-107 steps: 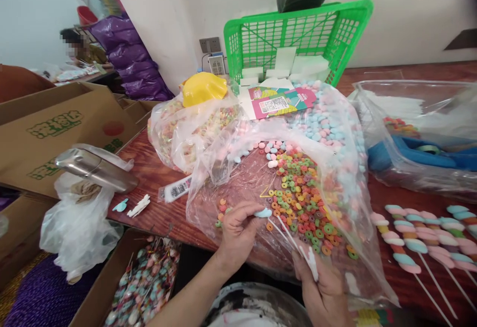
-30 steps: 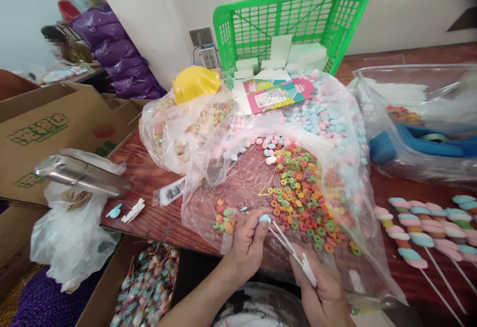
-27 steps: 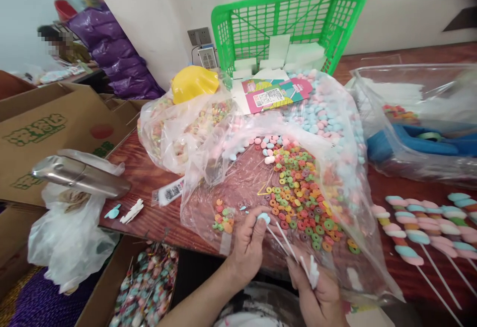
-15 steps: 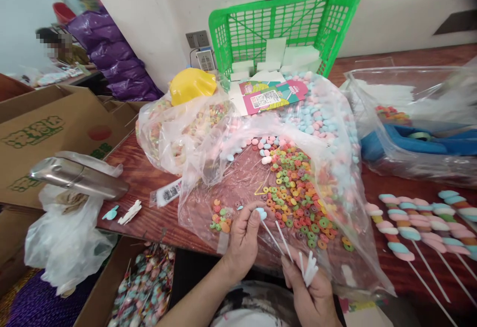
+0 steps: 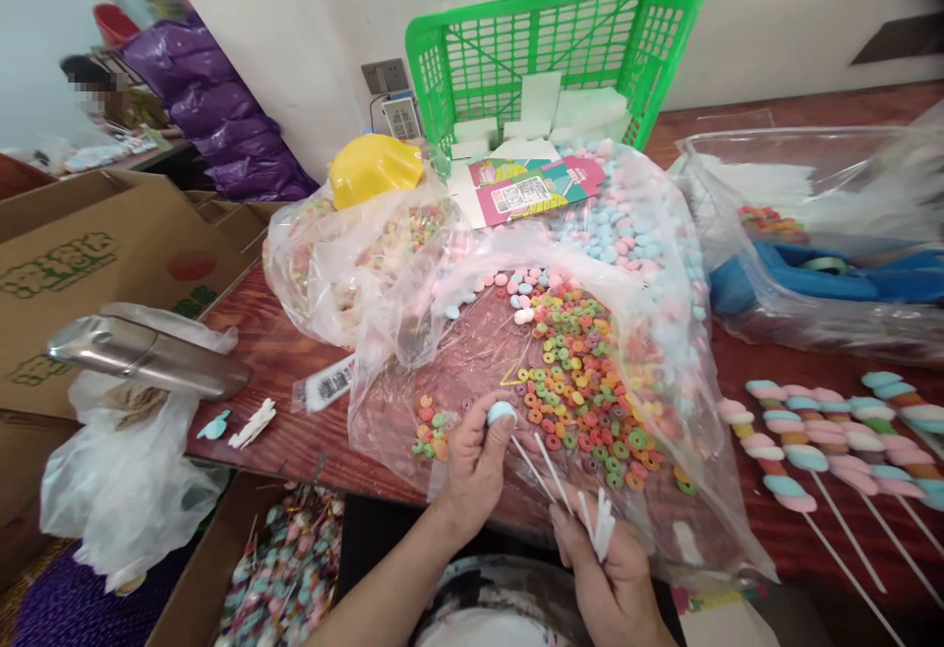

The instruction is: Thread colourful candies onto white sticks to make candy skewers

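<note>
Between the thumb and fingers of my left hand (image 5: 472,465) is a blue candy (image 5: 501,412), at the tip of a white stick (image 5: 532,463). My right hand (image 5: 609,568) is closed round that stick's lower part and a bundle of several white sticks (image 5: 601,527). Just beyond my hands, ring-shaped candies (image 5: 582,382) in red, orange, yellow and green lie on a clear plastic bag (image 5: 457,362). Pink and blue candies (image 5: 626,229) fill its far part. Finished-looking skewers of twisted pink and blue candies (image 5: 803,421) lie at the right.
A green basket (image 5: 553,23) stands at the back, a clear bin (image 5: 811,313) at the right. On the left are a steel flask (image 5: 151,357), a cardboard box (image 5: 110,264) and a white plastic bag (image 5: 125,480). Wrapped candies fill a box (image 5: 199,568) below the table. A person sits far left.
My left hand has turned a little, and the blue candy now shows as a rounder face at the stick's tip. The view has shifted slightly.
</note>
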Demonstrator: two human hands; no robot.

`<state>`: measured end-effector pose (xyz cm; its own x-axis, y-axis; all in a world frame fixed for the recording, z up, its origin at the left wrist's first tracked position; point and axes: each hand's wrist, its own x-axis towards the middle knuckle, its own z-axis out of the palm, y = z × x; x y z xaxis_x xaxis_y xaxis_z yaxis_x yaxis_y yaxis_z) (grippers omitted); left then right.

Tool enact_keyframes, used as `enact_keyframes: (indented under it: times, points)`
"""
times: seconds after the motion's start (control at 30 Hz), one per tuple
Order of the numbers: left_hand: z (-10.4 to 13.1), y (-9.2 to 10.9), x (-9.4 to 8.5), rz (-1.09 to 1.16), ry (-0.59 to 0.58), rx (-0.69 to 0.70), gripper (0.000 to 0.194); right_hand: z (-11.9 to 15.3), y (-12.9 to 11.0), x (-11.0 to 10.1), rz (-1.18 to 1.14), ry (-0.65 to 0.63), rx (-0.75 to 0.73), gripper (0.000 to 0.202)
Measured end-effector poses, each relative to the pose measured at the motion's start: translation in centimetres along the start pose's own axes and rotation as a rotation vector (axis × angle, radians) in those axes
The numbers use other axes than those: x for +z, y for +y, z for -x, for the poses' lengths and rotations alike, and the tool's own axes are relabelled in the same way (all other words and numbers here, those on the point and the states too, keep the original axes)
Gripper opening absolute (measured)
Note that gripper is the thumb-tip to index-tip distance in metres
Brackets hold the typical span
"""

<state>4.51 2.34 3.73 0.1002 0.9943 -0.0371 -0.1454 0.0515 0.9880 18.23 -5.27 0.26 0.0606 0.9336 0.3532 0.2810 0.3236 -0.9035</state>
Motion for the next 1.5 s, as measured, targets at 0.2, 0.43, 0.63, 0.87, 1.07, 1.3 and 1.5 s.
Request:
enact_keyframes:
  times: [0.2,0.43,0.63,0.87,1.07,1.3,1.5]
  points:
    - [0.2,-1.2,0.8,0.234,0.046,-0.046,0.024,1.2,0.5,0.7,-0.147,0.053,0.163,0.026]
    - [1.3,-1.0,1.7,0.149,-0.017,-0.025,0.028,2.1,0.6,1.1,-0.290,0.075,0.297,0.024]
    - [1.9,-0.6,0.8,-0.239,-0.142,0.180,0.029,1.8,0.5,0.7,-0.279,0.092,0.236,0.026]
    - [3.3,-1.2,0.8,-0.586,-0.376,0.482,0.039,1.4,-0.3,1.0,-0.202,0.203,0.221,0.019]
    - [3.2,-1.1,0.6,-0.632,-0.484,0.622,0.052,-0.1,0.8,-1.0,-0.290,0.252,0.376,0.020]
    - [-3.1,0.6,-0.1,-1.029,-0.322,0.360,0.023,-1.4,2.4,-3.5,-0.266,0.351,0.381,0.026]
    - [-4.8,0.3,0.1,-1.181,-0.406,0.376,0.011,-0.9,2.6,-3.6,-0.199,0.277,0.336,0.024]
